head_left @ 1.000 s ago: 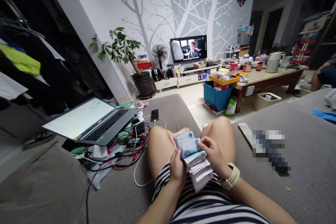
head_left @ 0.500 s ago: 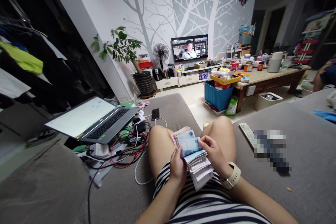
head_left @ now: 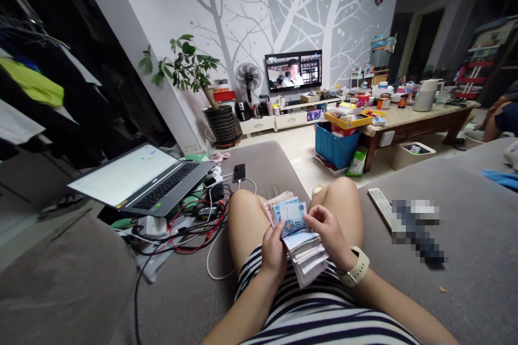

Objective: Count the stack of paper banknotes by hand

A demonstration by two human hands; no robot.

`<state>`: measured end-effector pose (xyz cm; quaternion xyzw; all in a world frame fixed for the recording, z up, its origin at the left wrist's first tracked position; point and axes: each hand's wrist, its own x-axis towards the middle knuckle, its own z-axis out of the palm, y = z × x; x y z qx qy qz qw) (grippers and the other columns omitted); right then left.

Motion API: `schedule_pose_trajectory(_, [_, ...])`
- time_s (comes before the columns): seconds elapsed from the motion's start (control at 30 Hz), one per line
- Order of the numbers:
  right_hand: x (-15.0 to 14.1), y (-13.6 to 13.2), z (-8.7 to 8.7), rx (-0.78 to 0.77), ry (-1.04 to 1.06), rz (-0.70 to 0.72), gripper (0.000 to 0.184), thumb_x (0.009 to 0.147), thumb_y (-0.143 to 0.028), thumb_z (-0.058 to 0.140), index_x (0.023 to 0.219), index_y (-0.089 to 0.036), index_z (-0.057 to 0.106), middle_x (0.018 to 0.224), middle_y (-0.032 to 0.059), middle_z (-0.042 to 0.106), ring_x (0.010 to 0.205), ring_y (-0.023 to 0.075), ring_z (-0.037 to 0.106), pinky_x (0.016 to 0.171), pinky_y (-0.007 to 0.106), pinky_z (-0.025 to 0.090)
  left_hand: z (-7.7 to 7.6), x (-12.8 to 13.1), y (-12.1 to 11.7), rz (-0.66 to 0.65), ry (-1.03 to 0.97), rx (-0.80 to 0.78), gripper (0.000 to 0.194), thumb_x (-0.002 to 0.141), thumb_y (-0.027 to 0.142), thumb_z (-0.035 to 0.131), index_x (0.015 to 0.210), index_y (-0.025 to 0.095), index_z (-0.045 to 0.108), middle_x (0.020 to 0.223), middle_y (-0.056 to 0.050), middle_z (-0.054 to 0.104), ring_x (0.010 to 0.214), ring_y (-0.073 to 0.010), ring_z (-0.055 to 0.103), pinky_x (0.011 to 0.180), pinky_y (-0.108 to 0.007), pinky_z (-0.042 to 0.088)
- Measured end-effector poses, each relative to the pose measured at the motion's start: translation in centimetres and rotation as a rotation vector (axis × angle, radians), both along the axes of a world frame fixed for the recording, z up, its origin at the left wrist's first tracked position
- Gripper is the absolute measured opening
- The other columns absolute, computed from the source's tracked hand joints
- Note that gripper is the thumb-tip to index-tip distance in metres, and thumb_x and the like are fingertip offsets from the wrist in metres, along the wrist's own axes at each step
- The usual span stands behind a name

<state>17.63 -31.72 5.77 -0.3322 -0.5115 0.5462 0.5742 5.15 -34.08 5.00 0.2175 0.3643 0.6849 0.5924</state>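
I sit on a grey sofa [head_left: 465,210] with a stack of banknotes [head_left: 301,245] over my lap. My left hand [head_left: 274,256] is closed around the left side of the stack, thumb on top. My right hand [head_left: 328,232], with a pale watch on its wrist, pinches the upper edge of a bluish top note [head_left: 292,216] and lifts it away from the pile. Several pink and blue notes fan out behind it toward my knees.
An open laptop [head_left: 140,179] rests at my left above tangled red, black and white cables [head_left: 190,226] and a phone [head_left: 238,172]. A remote [head_left: 380,205] lies on the sofa to my right. Beyond are a blue bin [head_left: 334,148], a cluttered wooden table [head_left: 408,118], a television [head_left: 293,71], and a person's leg [head_left: 496,118].
My right hand has peeled the top blue note further up and back from the stack. The view has shifted slightly; my left hand keeps its grip.
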Motion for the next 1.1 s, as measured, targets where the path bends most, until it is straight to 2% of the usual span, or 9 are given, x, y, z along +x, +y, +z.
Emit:
schedule_pose_trajectory(0.17, [-0.1,0.2,-0.1,-0.007,0.038,-0.065,0.033,0.066,-0.044,0.071,0.073,-0.019,0.05,0.068,-0.0023,0.047,0.062,0.0127,0.043,0.059,0.024,0.037,-0.1,-0.1,0.0,-0.046,0.013,0.003,0.034,0.063,0.029,0.07,0.092,0.011,0.066,0.067,-0.005,0.07,0.069,-0.0228,0.067,0.072,-0.036,0.049])
schedule_pose_trajectory(0.3, [0.0,0.2,-0.2,-0.025,0.02,-0.026,0.033,0.069,-0.046,0.067,0.069,-0.019,0.048,0.063,-0.0031,0.044,0.059,0.0122,0.041,0.055,0.024,0.036,-0.4,-0.2,0.0,-0.055,0.039,0.007,0.04,0.064,0.029,0.07,0.098,0.011,0.064,0.07,-0.006,0.071,0.063,-0.0204,0.065,0.067,-0.034,0.049])
schedule_pose_trajectory(0.43, [0.0,0.0,-0.2,-0.03,0.015,0.007,0.034,0.071,-0.047,0.065,0.065,-0.018,0.048,0.06,-0.0037,0.042,0.056,0.0111,0.038,0.053,0.023,0.033,-0.5,-0.1,0.1,-0.027,0.035,-0.004,0.042,0.065,0.03,0.069,0.102,0.012,0.063,0.078,-0.008,0.072,0.07,-0.0224,0.067,0.071,-0.036,0.049])
schedule_pose_trajectory(0.6, [0.0,-0.2,-0.1,-0.028,0.02,0.006,0.033,0.072,-0.047,0.064,0.065,-0.018,0.05,0.06,-0.0032,0.044,0.056,0.0112,0.039,0.053,0.023,0.033,-1.2,-0.3,0.6,0.076,0.027,-0.016,0.032,0.068,0.033,0.064,0.093,0.015,0.067,0.083,-0.008,0.073,0.083,-0.0237,0.066,0.077,-0.035,0.049])
schedule_pose_trajectory(0.77, [0.0,-0.3,0.1,-0.037,0.033,0.016,0.036,0.069,-0.05,0.065,0.064,-0.018,0.05,0.057,-0.004,0.044,0.054,0.0109,0.039,0.052,0.023,0.032,-1.8,-0.6,0.8,0.08,0.045,-0.019,0.03,0.067,0.035,0.065,0.091,0.016,0.068,0.084,-0.007,0.073,0.088,-0.0243,0.065,0.079,-0.035,0.049])
schedule_pose_trajectory(1.0, [-0.1,-0.2,-0.2,-0.046,0.046,0.065,0.037,0.078,-0.052,0.055,0.062,-0.019,0.048,0.05,-0.0036,0.048,0.047,0.0111,0.039,0.05,0.024,0.031,-1.0,-0.2,0.3,0.056,0.028,-0.026,0.029,0.068,0.032,0.064,0.091,0.016,0.068,0.086,-0.007,0.073,0.088,-0.025,0.066,0.078,-0.034,0.049])
schedule_pose_trajectory(1.1, [-0.1,-0.2,-0.4,-0.039,0.034,0.065,0.035,0.077,-0.05,0.058,0.063,-0.019,0.049,0.05,-0.0034,0.048,0.047,0.0105,0.039,0.049,0.024,0.03,-0.6,0.0,0.1,0.056,0.005,-0.027,0.031,0.067,0.03,0.065,0.094,0.014,0.067,0.087,-0.008,0.073,0.087,-0.0256,0.066,0.078,-0.036,0.049])
